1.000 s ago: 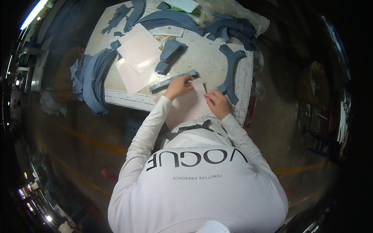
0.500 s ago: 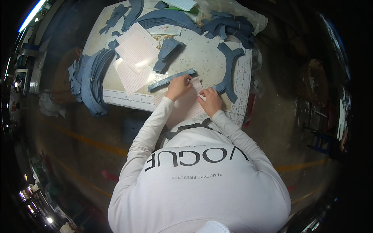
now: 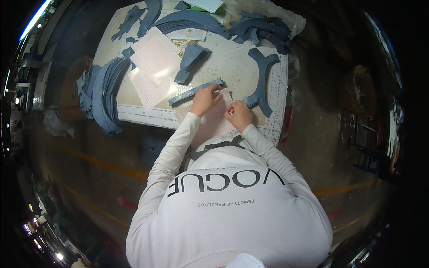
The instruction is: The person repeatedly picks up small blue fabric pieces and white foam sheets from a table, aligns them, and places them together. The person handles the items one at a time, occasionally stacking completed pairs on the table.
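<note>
A pale sheet with fine pink rows point(image 3: 216, 119) lies at the near table edge and hangs toward my lap. My left hand point(image 3: 205, 101) has its fingers bent and closed on the sheet's far part. At the sheet's right edge, the fingertips of my right hand point(image 3: 239, 115) are pressed together; whatever is between them is too small to make out. Just beyond my left hand lies a narrow stack of blue-grey fabric strips point(image 3: 195, 92). A curved, forked blue-grey fabric piece point(image 3: 260, 80) rests to the right of my hands.
More pink-lined sheets point(image 3: 154, 56) overlap at the left, beside a folded blue-grey bundle point(image 3: 191, 63). A thick stack of curved fabric pieces point(image 3: 105, 96) hangs over the table's point(image 3: 147, 115) left edge. Further fabric bundles point(image 3: 263, 30) and clear plastic point(image 3: 288, 15) lie at the far side.
My right hand has shifted slightly left, and its fingers have drawn closer together at the sheet. My left hand stays nearly where it was.
</note>
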`<state>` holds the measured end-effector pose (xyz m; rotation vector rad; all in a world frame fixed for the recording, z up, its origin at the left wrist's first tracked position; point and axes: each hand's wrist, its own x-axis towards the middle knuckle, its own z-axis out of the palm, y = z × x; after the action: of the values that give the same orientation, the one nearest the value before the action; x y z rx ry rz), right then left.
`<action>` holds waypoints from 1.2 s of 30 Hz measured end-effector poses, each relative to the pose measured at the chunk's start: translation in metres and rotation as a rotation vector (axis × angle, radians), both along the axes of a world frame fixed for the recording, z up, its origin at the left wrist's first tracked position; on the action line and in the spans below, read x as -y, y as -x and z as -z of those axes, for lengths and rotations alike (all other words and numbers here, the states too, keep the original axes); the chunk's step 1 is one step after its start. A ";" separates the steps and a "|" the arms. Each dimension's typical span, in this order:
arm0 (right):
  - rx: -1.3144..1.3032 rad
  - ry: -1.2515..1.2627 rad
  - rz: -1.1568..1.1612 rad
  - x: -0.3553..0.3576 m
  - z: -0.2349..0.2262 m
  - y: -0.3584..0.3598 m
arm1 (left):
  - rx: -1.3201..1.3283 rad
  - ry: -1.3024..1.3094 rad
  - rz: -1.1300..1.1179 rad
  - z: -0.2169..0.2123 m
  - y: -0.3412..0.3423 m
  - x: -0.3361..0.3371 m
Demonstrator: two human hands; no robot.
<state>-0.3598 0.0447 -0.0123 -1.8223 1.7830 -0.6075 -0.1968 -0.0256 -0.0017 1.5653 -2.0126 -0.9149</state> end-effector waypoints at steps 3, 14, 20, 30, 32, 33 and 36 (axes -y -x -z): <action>0.201 -0.069 0.039 0.006 -0.005 0.006 | 0.093 -0.045 -0.004 -0.002 0.002 0.000; -0.121 0.096 -0.195 0.093 0.006 0.050 | -0.087 -0.060 0.016 0.003 -0.016 0.009; -0.012 0.282 -0.040 0.099 0.005 0.043 | -0.200 -0.199 -0.007 0.000 -0.016 0.007; 0.397 -0.133 -0.146 0.073 -0.029 0.027 | -0.303 -0.318 0.028 -0.008 -0.011 0.011; 0.313 0.149 -0.196 0.071 -0.033 0.028 | -0.335 -0.337 0.024 -0.008 -0.011 0.012; 0.275 0.293 -0.221 0.070 -0.034 0.028 | -0.355 -0.342 0.023 -0.009 -0.011 0.012; 0.204 0.441 -0.296 0.069 -0.037 0.030 | -0.374 -0.366 0.019 -0.009 -0.012 0.013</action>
<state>-0.3898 -0.0243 0.0245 -2.1646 1.2805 -1.0855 -0.1852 -0.0389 0.0072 1.4156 -1.6636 -1.5251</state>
